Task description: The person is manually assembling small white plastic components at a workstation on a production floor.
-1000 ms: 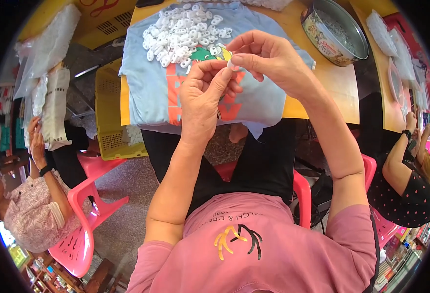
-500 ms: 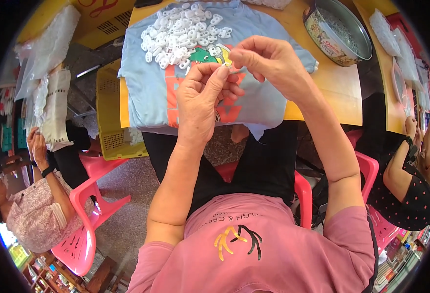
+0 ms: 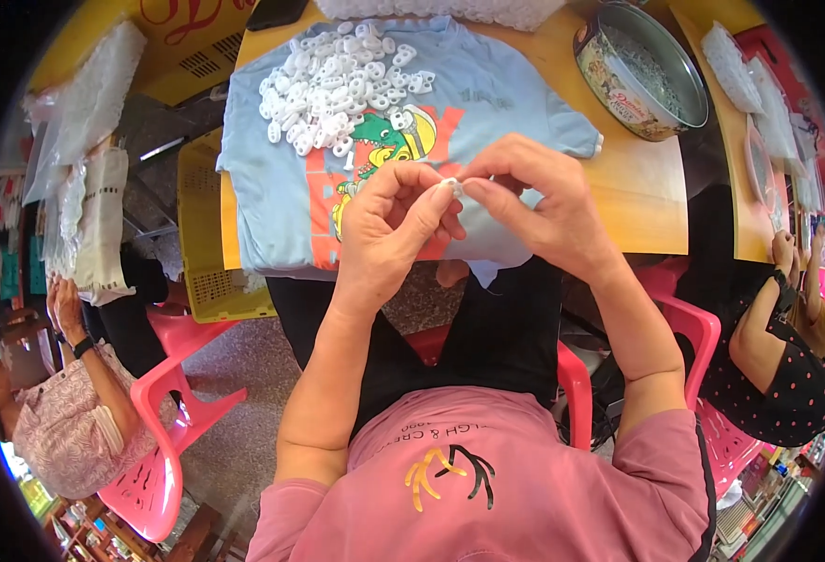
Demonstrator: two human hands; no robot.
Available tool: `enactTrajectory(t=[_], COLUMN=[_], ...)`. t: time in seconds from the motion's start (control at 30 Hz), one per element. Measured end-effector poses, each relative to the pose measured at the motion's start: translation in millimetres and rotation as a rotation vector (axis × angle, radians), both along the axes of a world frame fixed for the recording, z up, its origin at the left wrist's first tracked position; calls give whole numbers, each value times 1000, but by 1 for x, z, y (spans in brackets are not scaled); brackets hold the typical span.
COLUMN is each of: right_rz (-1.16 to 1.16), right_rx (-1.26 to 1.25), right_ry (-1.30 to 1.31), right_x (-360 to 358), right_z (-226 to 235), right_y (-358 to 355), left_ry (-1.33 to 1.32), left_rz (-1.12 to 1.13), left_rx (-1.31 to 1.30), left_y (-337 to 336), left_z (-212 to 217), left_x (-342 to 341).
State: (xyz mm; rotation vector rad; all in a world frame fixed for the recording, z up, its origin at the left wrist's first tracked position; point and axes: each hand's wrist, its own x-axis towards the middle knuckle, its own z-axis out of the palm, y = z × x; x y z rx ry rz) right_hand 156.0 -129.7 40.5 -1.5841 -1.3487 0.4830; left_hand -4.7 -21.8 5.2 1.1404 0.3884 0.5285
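Between the thumb and fingers of my left hand (image 3: 389, 220) a small white plastic piece (image 3: 452, 186) is pinched. My right hand (image 3: 548, 201) is closed in a pinch against the same piece from the right; whatever its fingertips hold is too small to make out. Both hands are above the near part of a light blue T-shirt (image 3: 267, 201) with a green cartoon print. Beyond my left hand, a heap of similar white plastic pieces (image 3: 333, 89), each with round holes, lies on the shirt. One loose white piece (image 3: 349, 161) lies just off the heap.
An oval tin (image 3: 609, 80) of small shiny bits stands on the yellow table (image 3: 642, 197) at the far right. White bagged goods (image 3: 450, 11) lie along the far edge. A yellow crate (image 3: 202, 234) is left of the table. People sit on pink chairs (image 3: 164, 403) on both sides.
My right hand has come down to meet the white piece in my left hand. The view has shifted slightly, showing more of the shirt's print.
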Motion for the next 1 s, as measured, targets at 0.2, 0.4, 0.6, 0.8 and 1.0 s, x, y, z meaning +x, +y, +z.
enactTrajectory(t=[0.2,0.4,0.6,0.8,1.0], right_rz=[-249,-256,-207,-145,-217], right_rx=[-34,-114,-69,-64,-77], right_ry=[-219,-519,-576,-707,-474], right_x=[45,67,62,59,61], right_z=[-1,-11,-11,-11,-16], right_y=[-3,1,14,10,8], left_ry=[-64,-89,-97,-117,-114], left_rz=[19,14,2,13,3], left_rx=[8,1,16,5,-1], left_y=[2,0,0,-1,0], left_z=[-5,-6,-7,-8,-6], left_x=[1,1,2,3,2])
